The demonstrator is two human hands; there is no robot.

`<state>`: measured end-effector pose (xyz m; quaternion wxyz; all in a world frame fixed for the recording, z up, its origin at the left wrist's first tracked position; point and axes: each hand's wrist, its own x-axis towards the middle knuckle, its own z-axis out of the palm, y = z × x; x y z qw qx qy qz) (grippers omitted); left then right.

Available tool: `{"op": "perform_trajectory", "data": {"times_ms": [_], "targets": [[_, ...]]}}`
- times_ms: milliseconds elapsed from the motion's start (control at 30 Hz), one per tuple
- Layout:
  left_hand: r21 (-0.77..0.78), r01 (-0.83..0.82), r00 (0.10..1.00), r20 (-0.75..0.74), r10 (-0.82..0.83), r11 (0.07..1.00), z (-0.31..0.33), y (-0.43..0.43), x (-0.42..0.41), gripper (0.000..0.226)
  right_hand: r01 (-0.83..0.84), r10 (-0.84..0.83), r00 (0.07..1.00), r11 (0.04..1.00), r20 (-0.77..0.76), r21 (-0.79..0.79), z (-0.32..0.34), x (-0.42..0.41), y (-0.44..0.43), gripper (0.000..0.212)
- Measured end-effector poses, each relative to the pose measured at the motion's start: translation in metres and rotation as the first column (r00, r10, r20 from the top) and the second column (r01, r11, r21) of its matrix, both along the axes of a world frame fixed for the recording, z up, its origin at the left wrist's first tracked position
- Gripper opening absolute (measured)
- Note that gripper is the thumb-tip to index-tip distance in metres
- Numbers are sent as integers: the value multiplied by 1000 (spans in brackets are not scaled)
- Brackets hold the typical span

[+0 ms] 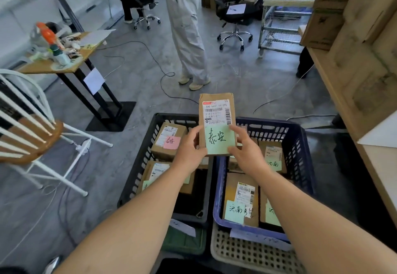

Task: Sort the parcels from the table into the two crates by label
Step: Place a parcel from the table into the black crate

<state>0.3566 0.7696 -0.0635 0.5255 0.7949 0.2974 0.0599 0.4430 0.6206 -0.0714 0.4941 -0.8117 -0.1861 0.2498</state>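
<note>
flat cardboard parcel (pixel 217 123), both hands gripping

Bright, even daylight, washed out at top right; shadows on the floor (pixel 236 80) are soft. The parcel (pixel 217 114) is sharp, while the wide lens bends and blurs the edges, as at the chair (pixel 32 142).

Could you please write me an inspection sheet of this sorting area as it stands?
Surface: grey floor, bare concrete.
Job's things: held parcel with a green note, raised above the crates; black crate and blue crate side by side, both holding labelled parcels.
Clutter: bottles and oddments on the side table.
Grippers: left hand and right hand both grip the held parcel.
Cables: black cable snaking over the floor.
Surroundings: standing person, office chair, white chair, cardboard boxes.
</note>
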Motion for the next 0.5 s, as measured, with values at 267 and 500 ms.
{"op": "perform_trajectory", "data": {"times_ms": [267,500], "targets": [[33,103,990,-99,-99,994,-35,47,10,64,7,-9,1000,991,-12,-134,-20,4,43,52],[-48,148,973,-174,-154,988,-96,111,25,69,61,-80,995,962,-63,-266,-73,12,110,53]]}}
